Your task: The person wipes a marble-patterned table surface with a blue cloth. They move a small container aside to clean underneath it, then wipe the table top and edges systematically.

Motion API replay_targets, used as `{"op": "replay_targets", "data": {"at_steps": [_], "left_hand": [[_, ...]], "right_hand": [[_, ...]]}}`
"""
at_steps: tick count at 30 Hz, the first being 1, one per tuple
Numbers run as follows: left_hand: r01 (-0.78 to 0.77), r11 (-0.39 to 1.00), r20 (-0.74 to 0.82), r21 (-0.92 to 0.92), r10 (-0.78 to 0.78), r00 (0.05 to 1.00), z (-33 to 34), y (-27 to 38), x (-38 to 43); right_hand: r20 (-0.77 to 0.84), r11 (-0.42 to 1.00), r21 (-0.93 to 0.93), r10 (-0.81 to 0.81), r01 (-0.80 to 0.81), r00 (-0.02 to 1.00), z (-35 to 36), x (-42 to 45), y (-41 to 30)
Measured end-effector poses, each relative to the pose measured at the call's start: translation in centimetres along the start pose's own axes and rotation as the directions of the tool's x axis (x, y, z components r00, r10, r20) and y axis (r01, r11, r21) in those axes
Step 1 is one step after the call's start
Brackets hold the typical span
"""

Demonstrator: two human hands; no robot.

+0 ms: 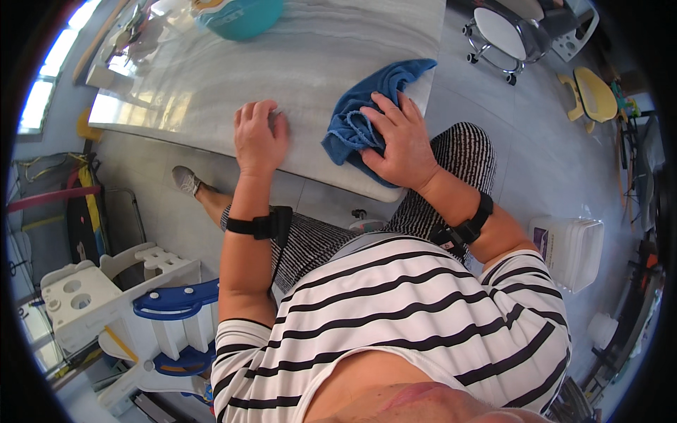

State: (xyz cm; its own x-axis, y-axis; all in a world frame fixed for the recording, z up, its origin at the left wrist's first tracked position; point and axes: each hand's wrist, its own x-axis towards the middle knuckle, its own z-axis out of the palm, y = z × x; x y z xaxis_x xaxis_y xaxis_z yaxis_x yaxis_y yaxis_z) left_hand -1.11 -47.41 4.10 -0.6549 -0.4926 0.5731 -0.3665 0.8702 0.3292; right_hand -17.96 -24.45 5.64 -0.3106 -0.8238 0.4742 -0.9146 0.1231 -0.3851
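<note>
A crumpled blue cloth (351, 127) lies on the glossy grey marble-patterned table (312, 69), close to its near right corner. My right hand (399, 140) rests on the cloth with its fingers spread and curled over the folds. To the left of the cloth, my left hand (260, 135) is at the table's near edge, fingers bent and thumb apart, with no object seen in it. At the table's far side stands a turquoise bowl (243, 18), cut off by the picture's top.
A white rolling stool (500, 34) and a yellow child-size chair (595, 95) stand on the floor at the right. Stacked clear plastic tubs (574, 254) are beside me at the right. White and blue plastic play furniture (174, 299) stands at the left.
</note>
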Motion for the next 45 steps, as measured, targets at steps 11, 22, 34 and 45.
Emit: {"op": "replay_targets", "data": {"at_steps": [11,22,34,45], "left_hand": [[-0.019,0.999,0.029,0.031,0.018,0.999,-1.6,-1.7,-1.7],[0.045,0.999,0.018,-0.022,-0.045,0.999,-1.3,-0.7,-0.3],[0.141,0.99,0.071,-0.032,-0.138,0.988,-1.4,-0.8,-0.7],[0.122,0.993,0.095,0.002,-0.122,0.988,-1.3,-0.4,-0.5]], "right_hand": [[-0.228,0.931,0.216,0.34,-0.294,0.912,2.9,1.7,9.6],[-0.187,0.882,-0.103,0.437,-0.46,0.88,2.9,12.3,21.6],[0.138,0.915,-0.38,0.201,-0.136,0.97,1.7,17.7,22.1],[0.176,0.906,-0.409,0.197,-0.11,0.965,0.5,17.4,21.2]]}}
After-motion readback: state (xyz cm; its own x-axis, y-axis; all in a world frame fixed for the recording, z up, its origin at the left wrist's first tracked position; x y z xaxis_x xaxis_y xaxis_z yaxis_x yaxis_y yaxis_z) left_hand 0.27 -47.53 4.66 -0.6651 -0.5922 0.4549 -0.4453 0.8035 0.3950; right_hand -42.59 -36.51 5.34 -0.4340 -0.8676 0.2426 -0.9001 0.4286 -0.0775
